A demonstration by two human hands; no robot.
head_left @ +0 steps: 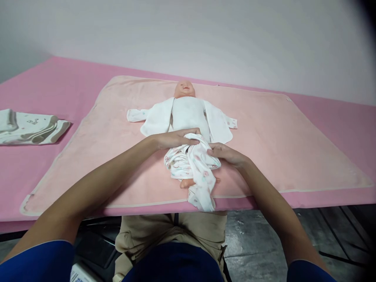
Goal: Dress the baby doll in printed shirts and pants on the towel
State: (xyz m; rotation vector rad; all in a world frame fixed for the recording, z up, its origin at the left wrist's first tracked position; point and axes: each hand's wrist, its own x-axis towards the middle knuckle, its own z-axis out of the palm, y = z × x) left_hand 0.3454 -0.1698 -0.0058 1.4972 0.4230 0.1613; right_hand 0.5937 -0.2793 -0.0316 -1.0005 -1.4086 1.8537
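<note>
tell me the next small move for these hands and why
Probably lift the trailing end of the printed garment with the right hand and smooth it open: it reaches past a foot of the doll to the near edge of the table, the rest is bunched, and the left hand holds the top.

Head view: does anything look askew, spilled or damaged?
Nothing spilled or damaged stands out. The patterned garment bunched low over the doll looks askew: one end trails past the near edge of the peach blanket.

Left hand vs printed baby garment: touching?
Touching. The head view shows the left hand gripping the bunched upper part of the printed baby garment, thumb laid over the cloth.
</note>
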